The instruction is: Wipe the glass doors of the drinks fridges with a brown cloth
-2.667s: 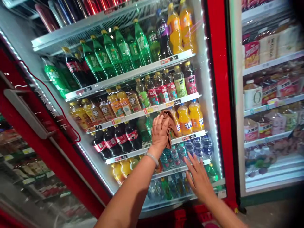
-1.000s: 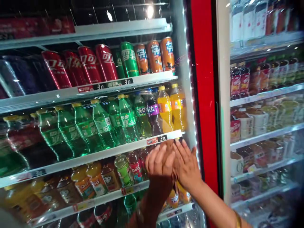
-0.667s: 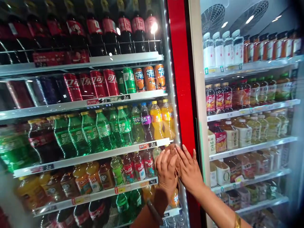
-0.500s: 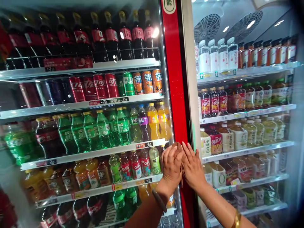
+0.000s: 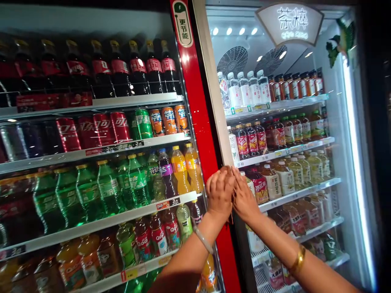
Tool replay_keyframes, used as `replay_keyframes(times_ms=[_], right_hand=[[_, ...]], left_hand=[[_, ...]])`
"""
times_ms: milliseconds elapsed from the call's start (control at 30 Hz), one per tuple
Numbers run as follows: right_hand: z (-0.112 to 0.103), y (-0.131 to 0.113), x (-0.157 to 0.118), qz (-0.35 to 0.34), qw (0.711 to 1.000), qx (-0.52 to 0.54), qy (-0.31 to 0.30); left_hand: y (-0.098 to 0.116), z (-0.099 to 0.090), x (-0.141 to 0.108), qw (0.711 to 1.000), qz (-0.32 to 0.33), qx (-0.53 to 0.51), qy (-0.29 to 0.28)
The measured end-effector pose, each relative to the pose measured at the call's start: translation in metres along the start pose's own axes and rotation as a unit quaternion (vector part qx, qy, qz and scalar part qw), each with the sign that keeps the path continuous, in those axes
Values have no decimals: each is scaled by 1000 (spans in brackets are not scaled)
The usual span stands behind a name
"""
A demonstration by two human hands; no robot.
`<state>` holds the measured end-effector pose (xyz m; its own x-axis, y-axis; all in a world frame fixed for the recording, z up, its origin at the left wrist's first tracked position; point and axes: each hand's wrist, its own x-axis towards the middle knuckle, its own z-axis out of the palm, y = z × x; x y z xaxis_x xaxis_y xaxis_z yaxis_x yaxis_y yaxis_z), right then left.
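Observation:
My left hand point(image 5: 220, 192), a pale bangle at its wrist, has its fingers curled around a brown, wrinkled item point(image 5: 229, 171) that shows only in part. Pressed up beside it is my right hand point(image 5: 244, 200), its fingers stretched upward and lying against the brown item. A gold bracelet point(image 5: 297, 259) circles the right wrist. Both hands are raised in front of the red door frame point(image 5: 205, 132) between two drink fridges. Much of the brown item is hidden behind the fingers, and a thin part of it hangs below them.
Shelves on the left hold cola bottles point(image 5: 119, 67), red cans point(image 5: 119, 126) and green bottles point(image 5: 105, 183). In the right fridge stand clear bottles point(image 5: 244, 89) and tea bottles point(image 5: 279, 132), under a lit sign point(image 5: 290, 24). A bright light strip point(image 5: 357, 175) runs down its side.
The view has shifted right and upward, bringing in the lit sign and the right fridge's side. Both hands stay together around the brown item, now nearer the right fridge's edge.

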<state>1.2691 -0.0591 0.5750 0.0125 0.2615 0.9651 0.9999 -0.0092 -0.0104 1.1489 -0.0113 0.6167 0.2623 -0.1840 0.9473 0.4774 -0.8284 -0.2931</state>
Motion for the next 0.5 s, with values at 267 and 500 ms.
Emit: replay_keyframes(times_ms=[267, 500], right_hand=[[6, 30, 14, -20, 999, -42, 18], [18, 44, 26, 30, 998, -35, 39]], left_hand=[[7, 23, 16, 999, -33, -15, 19], [13, 39, 36, 996, -59, -30, 58]])
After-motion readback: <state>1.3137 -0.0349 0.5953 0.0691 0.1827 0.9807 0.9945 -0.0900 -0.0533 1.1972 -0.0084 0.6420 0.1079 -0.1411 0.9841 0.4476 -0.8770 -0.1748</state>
